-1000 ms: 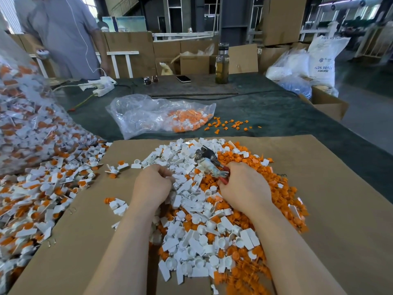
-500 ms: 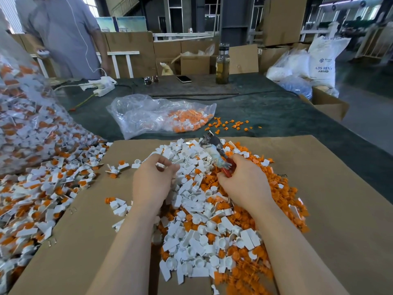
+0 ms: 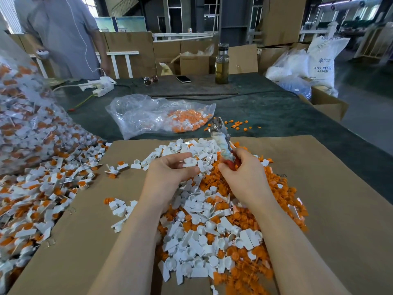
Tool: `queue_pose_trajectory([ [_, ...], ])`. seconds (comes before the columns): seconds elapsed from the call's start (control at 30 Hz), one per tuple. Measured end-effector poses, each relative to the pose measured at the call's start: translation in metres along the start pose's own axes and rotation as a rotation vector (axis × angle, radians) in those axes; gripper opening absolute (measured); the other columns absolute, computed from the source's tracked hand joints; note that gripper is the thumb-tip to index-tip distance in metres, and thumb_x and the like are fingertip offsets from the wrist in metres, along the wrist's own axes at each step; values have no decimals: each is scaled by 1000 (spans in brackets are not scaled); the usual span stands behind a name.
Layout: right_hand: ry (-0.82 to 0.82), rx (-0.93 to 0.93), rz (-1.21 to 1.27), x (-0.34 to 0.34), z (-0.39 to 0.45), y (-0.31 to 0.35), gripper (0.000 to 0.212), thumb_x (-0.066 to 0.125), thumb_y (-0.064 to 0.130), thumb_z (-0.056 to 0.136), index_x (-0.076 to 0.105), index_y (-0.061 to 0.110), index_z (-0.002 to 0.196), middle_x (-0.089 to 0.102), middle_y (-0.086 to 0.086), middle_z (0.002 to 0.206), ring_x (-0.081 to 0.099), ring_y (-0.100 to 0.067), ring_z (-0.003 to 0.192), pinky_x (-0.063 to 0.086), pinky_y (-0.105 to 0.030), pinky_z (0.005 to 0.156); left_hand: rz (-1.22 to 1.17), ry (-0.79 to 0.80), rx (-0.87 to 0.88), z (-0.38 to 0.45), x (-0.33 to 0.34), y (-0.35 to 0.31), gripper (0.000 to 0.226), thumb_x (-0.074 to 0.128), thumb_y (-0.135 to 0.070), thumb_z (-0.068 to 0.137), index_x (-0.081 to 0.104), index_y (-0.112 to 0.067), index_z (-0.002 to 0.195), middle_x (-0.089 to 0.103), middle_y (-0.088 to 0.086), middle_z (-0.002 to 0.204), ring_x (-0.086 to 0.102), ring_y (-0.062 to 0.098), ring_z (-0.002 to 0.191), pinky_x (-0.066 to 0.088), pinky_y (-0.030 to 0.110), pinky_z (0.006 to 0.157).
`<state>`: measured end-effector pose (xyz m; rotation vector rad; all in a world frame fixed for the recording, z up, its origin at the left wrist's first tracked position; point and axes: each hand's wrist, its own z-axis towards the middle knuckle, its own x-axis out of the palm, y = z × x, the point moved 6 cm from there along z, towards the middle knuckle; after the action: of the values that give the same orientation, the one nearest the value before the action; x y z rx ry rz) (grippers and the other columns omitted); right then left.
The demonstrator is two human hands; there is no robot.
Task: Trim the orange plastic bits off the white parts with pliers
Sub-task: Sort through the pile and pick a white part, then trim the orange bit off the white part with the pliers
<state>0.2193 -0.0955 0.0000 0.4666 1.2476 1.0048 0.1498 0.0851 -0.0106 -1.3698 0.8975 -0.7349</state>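
Observation:
A heap of trimmed white parts (image 3: 197,235) mixed with cut orange bits (image 3: 251,273) lies on a brown cardboard sheet (image 3: 331,209). My left hand (image 3: 170,171) is raised over the heap and pinches a small white part (image 3: 189,163) between thumb and fingers. My right hand (image 3: 244,175) grips the red handles of the pliers (image 3: 221,141). Their cloth-wrapped shaft and metal jaws point up and away, above the heap. Untrimmed white parts with orange bits (image 3: 42,194) spill across the left side.
A large clear bag of untrimmed parts (image 3: 23,116) rises at the left. A flatter plastic bag with orange and white pieces (image 3: 161,116) lies on the dark green table (image 3: 276,116) beyond the cardboard. Further back stand a bottle (image 3: 222,64), a phone (image 3: 183,79) and a person in grey (image 3: 63,35).
Both hands rose from the heap. My left hand came up with a white part in its fingers. My right hand tilted the pliers upward, so their jaws now point further away.

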Motion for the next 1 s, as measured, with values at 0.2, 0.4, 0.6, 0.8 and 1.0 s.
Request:
queue_pose_trajectory([
  [0.2,-32,-19,20,-3,-1,4,16,66,25,89,62,24,104,56,21,83,57,2,77,39,-12,59,86,-84,79,-4,6,-7,15,71,-42,88,73,-32,78,73,-14,66,64,-6,58,45,5,51],
  [0.4,-45,-56,159,-4,-5,12,19,69,22,88,65,22,107,63,20,89,57,10,87,43,-2,63,-53,-99,115,-8,11,-14,5,74,-30,88,76,-33,85,74,-13,74,61,-9,59,45,4,53],
  [0.6,-88,-97,252,-7,-9,19,21,72,19,86,66,17,107,65,17,91,58,10,91,43,-1,70,-267,-57,-1,-11,20,-10,3,73,-8,88,75,-9,88,77,6,76,74,16,67,58,21,63],
  [0.8,-126,-99,231,-7,-10,20,20,73,21,85,67,16,104,66,12,91,61,3,87,48,-7,71,-297,-18,-24,-12,24,-10,4,75,-5,85,74,-3,88,75,13,73,74,18,66,57,22,60],
  [1.0,-158,-96,220,-7,-11,19,20,72,21,86,63,21,104,65,16,91,60,6,88,47,-5,68,-330,25,-3,-15,28,-14,4,76,-5,83,75,-5,86,76,13,74,75,18,68,57,21,59],
])
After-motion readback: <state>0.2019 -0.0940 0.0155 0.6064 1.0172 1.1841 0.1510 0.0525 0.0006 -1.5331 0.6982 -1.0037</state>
